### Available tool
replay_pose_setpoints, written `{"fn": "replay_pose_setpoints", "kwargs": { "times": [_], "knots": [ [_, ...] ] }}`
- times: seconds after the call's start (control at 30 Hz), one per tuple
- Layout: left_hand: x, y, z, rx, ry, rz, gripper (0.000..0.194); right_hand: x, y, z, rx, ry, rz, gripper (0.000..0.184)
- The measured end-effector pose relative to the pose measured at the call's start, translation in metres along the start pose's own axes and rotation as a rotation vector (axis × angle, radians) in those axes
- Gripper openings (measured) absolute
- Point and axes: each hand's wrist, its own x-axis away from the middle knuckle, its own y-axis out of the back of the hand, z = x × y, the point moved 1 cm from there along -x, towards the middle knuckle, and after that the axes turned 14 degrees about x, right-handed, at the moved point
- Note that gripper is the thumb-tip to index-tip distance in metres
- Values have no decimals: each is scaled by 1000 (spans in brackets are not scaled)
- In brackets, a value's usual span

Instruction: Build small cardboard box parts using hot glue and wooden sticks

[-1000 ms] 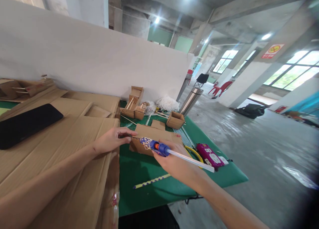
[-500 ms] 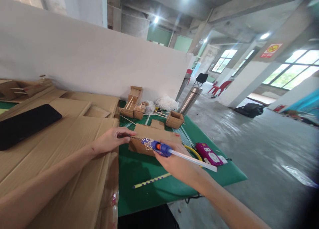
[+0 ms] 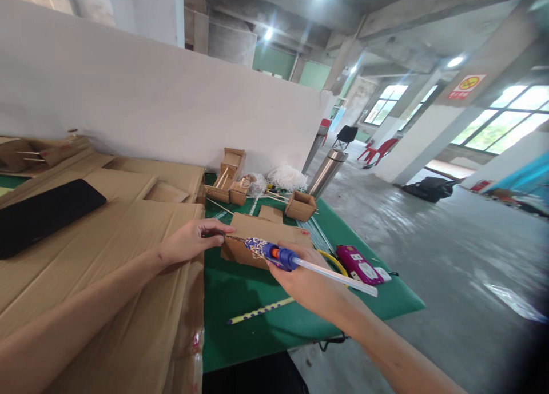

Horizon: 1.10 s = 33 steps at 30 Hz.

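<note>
My right hand (image 3: 311, 277) is closed around a blue hot glue gun (image 3: 271, 252), and a clear glue stick (image 3: 337, 276) juts from its back end. The nozzle side points left along the near edge of a folded cardboard piece (image 3: 268, 229). At that piece's left corner, my left hand (image 3: 199, 237) pinches the cardboard between thumb and fingers. The gun's body looks coated with stray bits of dried glue. Part of the cardboard is hidden behind the gun and my right hand. On the green table (image 3: 240, 348) in front lies a yellow pencil with dark spots (image 3: 259, 312).
Large cardboard sheets (image 3: 124, 302) cover the left side, with a black flat object (image 3: 51, 214) on top. Behind stand a small open cardboard box (image 3: 301, 205) and a steel flask (image 3: 328, 174). A purple power strip (image 3: 359, 265) with a yellow cable sits at the right edge.
The glue gun and my right hand have shifted slightly to the right along the cardboard edge. My left hand stays at the corner.
</note>
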Motion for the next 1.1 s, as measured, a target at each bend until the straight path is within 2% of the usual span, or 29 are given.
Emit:
{"fn": "replay_pose_setpoints", "kwargs": {
  "times": [0.27, 0.47, 0.87, 1.1],
  "knots": [
    [0, 0, -2, 0, 3, -3, 25, 3, 6, 0, 93, 35, 13, 12],
    [0, 0, -1, -2, 5, -3, 25, 6, 10, -3, 70, 70, -53, 15],
    [0, 0, -2, -4, 20, 3, 26, 9, 10, -6, -25, -69, -27, 15],
    [0, 0, -3, -12, 20, 7, 26, 10, 12, -8, -38, -46, -40, 17]
  ]
}}
